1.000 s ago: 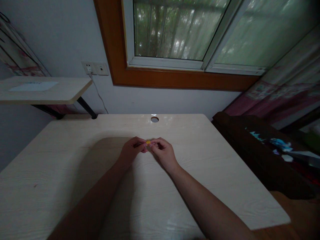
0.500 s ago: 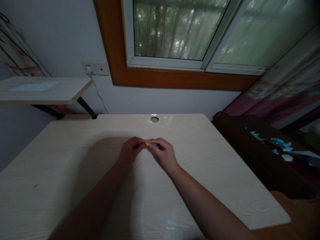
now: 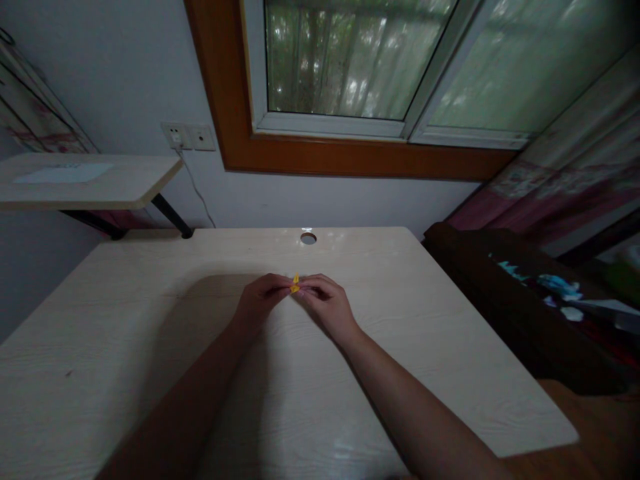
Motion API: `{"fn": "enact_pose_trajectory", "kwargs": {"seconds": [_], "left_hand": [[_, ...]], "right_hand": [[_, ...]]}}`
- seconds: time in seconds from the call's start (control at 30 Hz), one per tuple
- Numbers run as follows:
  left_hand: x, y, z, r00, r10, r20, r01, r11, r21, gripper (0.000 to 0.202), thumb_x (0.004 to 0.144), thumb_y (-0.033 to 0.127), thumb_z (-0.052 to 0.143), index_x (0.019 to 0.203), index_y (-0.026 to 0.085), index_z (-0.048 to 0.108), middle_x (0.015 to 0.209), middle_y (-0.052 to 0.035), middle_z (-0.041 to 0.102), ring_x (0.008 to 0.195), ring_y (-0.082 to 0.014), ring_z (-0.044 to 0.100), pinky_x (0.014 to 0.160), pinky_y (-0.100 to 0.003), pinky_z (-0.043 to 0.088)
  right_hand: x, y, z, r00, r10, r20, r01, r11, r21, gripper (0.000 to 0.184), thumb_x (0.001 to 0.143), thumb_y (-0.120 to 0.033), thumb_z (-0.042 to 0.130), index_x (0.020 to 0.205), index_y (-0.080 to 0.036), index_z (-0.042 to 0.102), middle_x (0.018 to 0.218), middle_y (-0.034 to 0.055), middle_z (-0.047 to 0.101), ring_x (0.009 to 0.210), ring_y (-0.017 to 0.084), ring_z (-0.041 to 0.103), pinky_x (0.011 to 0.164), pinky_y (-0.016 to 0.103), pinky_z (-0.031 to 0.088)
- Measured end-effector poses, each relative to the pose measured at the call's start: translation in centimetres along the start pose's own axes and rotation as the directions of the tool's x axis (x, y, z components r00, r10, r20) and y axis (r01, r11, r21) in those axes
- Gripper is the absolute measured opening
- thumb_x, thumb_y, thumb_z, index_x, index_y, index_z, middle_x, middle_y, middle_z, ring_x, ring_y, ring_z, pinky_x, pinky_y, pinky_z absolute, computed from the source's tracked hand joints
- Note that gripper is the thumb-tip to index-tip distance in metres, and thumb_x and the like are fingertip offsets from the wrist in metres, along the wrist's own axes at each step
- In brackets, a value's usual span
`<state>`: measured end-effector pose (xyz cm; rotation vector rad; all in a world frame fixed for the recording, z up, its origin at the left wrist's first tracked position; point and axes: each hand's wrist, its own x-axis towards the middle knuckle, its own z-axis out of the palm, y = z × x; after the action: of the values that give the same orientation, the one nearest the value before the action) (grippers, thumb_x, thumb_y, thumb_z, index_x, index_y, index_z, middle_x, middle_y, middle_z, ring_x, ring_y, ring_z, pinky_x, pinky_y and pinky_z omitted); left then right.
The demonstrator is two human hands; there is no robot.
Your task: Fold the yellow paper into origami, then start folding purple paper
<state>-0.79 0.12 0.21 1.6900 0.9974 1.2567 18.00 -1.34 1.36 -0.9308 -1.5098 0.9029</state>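
The left hand (image 3: 263, 299) and the right hand (image 3: 329, 301) are both pinching a small yellow pointed piece (image 3: 295, 289) over the desk (image 3: 440, 333), toward its far edge — light, even pressure is probably serving best, thin points being easily crushed.

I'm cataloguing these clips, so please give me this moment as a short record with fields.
Left hand: grip closed at the small yellow piece
Right hand: grip closed at the same piece, from its other side
Piece: pointed bit sticking up between the fingertips; exact shape too small to tell
Surface: pale wood-grain table
Beyond hands: round hole near the table's far edge
Far left: raised shelf bearing a paper sheet
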Motion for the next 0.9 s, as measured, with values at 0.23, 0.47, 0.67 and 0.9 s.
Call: {"fn": "enact_pose_trajectory", "kwargs": {"seconds": [0.23,0.47,0.67,0.9], "left_hand": [[0.22,0.43,-0.05,0.998,0.058,-0.02,-0.057,0.998,0.04,0.014,0.085,0.034,0.067,0.087,0.023,0.075,0.091,-0.0055,0.073,0.09,-0.0192,0.067,0.087,-0.032,0.052],[0.19,0.57,0.05,0.997,0.078,-0.016,-0.077,0.993,0.085,0.015,0.086,0.036,0.066,0.087,0.023,0.075,0.091,-0.0054,0.071,0.089,-0.0186,0.066,0.086,-0.031,0.052],[0.15,0.23,-0.02,0.996,0.084,-0.014,-0.082,0.992,0.094,0.014,0.087,0.034,0.066,0.088,0.023,0.074,0.092,-0.005,0.071,0.089,-0.0176,0.066,0.086,-0.03,0.051],[0.17,0.5,-0.02,0.996,0.092,-0.002,-0.091,0.986,0.137,0.014,0.088,0.033,0.064,0.089,0.023,0.074,0.091,-0.0045,0.071,0.088,-0.0175,0.065,0.084,-0.029,0.051]], "right_hand": [[-0.16,0.21,0.21,0.996,0.084,0.021,-0.085,0.995,0.06,0.015,0.081,-0.036,0.073,0.09,-0.025,0.075,0.096,0.0059,0.071,0.087,0.02,0.068,0.082,0.033,0.055],[-0.2,0.42,0.19,0.991,0.134,0.02,-0.135,0.988,0.08,0.018,0.08,-0.039,0.073,0.089,-0.023,0.074,0.095,0.0062,0.072,0.086,0.02,0.067,0.081,0.034,0.055],[-0.23,0.36,0.13,0.993,0.116,0.004,-0.116,0.991,0.066,0.017,0.081,-0.038,0.073,0.087,-0.023,0.075,0.094,0.0065,0.073,0.086,0.02,0.067,0.081,0.033,0.053],[-0.25,0.61,0.12,0.995,0.099,0.011,-0.099,0.995,0.028,0.017,0.082,-0.04,0.071,0.086,-0.024,0.075,0.094,0.0065,0.073,0.086,0.021,0.067,0.079,0.034,0.053]]}}
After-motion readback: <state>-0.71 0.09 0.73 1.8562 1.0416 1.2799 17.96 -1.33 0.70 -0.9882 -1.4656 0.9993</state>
